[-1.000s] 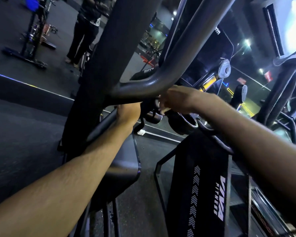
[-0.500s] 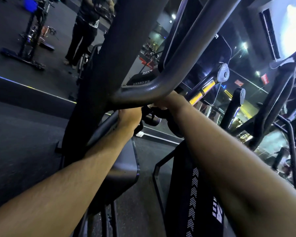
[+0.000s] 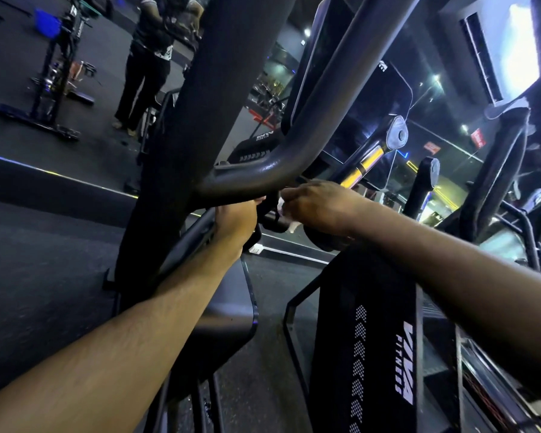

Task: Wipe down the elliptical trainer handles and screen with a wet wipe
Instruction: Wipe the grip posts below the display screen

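A thick dark curved handle bar (image 3: 297, 145) of the elliptical trainer sweeps down across the middle of the view. Just beneath its bend, my left hand (image 3: 236, 218) grips a dark bar of the machine, its fingers hidden behind it. My right hand (image 3: 317, 207) is close beside it on the right, fingers curled round a crumpled white wet wipe (image 3: 286, 210) that shows between the two hands. The wipe sits against dark fittings under the bend. The screen is not clearly visible.
A black upright column (image 3: 181, 145) rises left of the hands. A black panel marked with a fitness logo (image 3: 384, 348) stands below my right arm. Further machine arms (image 3: 494, 182) stand at right. A person (image 3: 147, 67) and an exercise bike (image 3: 53, 73) are far left on the dark floor.
My right hand has shifted slightly right and down from under the bend, and the white wipe now shows between the hands. My left hand keeps its grip. The view swung a little.
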